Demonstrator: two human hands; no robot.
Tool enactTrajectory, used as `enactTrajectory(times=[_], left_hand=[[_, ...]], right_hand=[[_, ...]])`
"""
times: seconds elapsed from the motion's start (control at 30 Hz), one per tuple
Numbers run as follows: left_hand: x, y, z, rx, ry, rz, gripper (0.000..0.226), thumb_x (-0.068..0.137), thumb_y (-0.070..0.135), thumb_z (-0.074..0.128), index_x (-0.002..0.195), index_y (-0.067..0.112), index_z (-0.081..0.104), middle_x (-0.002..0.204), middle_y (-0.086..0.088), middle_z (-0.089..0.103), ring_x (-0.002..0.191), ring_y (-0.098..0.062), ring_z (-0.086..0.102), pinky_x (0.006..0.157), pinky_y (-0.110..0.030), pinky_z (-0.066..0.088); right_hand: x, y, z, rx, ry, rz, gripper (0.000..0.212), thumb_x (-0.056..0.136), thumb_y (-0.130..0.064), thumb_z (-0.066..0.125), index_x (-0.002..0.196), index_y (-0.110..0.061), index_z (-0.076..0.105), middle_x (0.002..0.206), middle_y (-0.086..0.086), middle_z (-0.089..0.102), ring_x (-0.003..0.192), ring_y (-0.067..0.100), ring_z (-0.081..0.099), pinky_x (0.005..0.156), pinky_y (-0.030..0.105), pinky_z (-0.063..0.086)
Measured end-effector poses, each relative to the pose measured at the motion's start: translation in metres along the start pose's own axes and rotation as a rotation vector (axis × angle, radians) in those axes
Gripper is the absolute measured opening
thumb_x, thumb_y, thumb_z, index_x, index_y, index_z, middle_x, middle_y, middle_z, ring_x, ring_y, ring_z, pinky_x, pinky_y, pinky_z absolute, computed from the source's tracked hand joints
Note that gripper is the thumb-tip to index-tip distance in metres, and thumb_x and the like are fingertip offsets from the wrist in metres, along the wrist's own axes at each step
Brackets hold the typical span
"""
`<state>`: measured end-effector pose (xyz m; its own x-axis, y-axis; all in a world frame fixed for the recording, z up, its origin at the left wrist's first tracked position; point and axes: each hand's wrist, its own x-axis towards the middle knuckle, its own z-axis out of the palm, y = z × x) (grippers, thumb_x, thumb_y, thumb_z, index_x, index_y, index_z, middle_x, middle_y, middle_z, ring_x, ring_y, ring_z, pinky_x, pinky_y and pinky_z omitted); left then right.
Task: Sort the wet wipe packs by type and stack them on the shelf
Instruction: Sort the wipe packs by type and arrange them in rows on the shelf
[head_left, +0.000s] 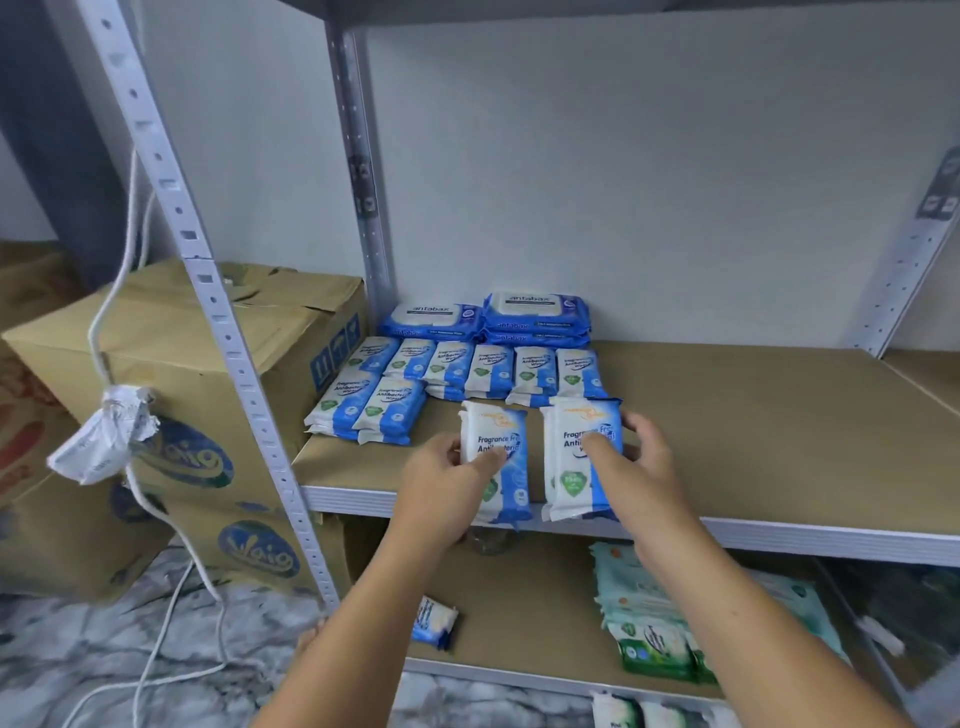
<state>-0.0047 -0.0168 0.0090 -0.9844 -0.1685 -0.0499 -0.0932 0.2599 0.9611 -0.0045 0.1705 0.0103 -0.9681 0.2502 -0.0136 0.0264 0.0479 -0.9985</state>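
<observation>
My left hand (447, 488) grips a blue-and-white antibacterial wipe pack (504, 452) at the shelf's front edge. Just to its right, my right hand (631, 457) holds a second pack of the same kind (571, 462), fingers round its right side and thumb across its face. Both packs lie on the brown shelf board (753, 441). Behind them lie rows of several matching packs (467, 371), some stacked. Two stacks of larger dark-blue antabax packs (535, 317) sit at the back by the wall.
The lower shelf carries one blue-and-white pack (436, 621) and a heap of green and teal packs (654, 623). Cardboard boxes (171, 384) stand left of the grey slotted upright (234, 338). A white cable (156, 519) hangs in front of them.
</observation>
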Motion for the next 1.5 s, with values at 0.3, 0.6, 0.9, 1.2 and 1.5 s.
enactTrajectory(times=[0.3,0.6,0.9,1.2,1.5], left_hand=[[0.058,-0.008,0.021,0.186,0.069,0.030,0.014,0.091,0.038,0.067,0.099,0.026,0.066,0.090,0.011,0.068,0.082,-0.006,0.063,0.063,-0.025,0.046],[0.075,-0.023,0.018,0.735,0.129,0.020,0.049,0.094,0.060,0.043,0.093,0.014,0.060,0.104,0.001,0.054,0.106,-0.026,0.050,0.096,-0.046,0.041],[0.071,-0.026,0.002,0.563,0.055,0.242,0.044,0.094,0.046,0.060,0.135,0.029,0.057,0.123,0.005,0.052,0.116,-0.021,0.052,0.098,-0.043,0.045],[0.058,-0.030,-0.018,0.606,-0.138,0.487,0.028,0.092,0.037,0.069,0.121,0.038,0.069,0.124,0.016,0.049,0.116,-0.003,0.050,0.098,-0.028,0.045],[0.055,-0.030,-0.020,0.593,-0.157,0.481,0.028,0.098,0.033,0.062,0.124,0.038,0.065,0.131,0.017,0.048,0.119,-0.003,0.050,0.100,-0.027,0.044]], right_hand=[[0.055,0.021,0.031,-0.254,-0.029,0.008,0.017,0.086,-0.034,0.063,0.103,-0.036,0.058,0.084,-0.012,0.073,0.073,0.012,0.073,0.074,0.042,0.061],[0.065,0.034,0.028,-0.713,-0.061,-0.180,0.058,0.099,-0.037,0.052,0.154,-0.032,0.036,0.119,-0.005,0.035,0.103,0.014,0.054,0.094,0.033,0.047],[0.050,0.029,0.020,-0.720,-0.117,-0.445,0.025,0.094,-0.021,0.060,0.116,-0.029,0.069,0.113,-0.015,0.042,0.114,0.008,0.040,0.094,0.025,0.040],[0.049,0.036,0.012,-0.768,-0.171,-0.535,0.030,0.095,-0.010,0.053,0.108,-0.028,0.073,0.106,-0.026,0.046,0.110,0.004,0.043,0.085,0.016,0.039],[0.049,0.033,0.010,-0.784,-0.198,-0.520,0.031,0.097,-0.011,0.050,0.109,-0.030,0.072,0.112,-0.021,0.048,0.113,0.007,0.043,0.093,0.030,0.047]])
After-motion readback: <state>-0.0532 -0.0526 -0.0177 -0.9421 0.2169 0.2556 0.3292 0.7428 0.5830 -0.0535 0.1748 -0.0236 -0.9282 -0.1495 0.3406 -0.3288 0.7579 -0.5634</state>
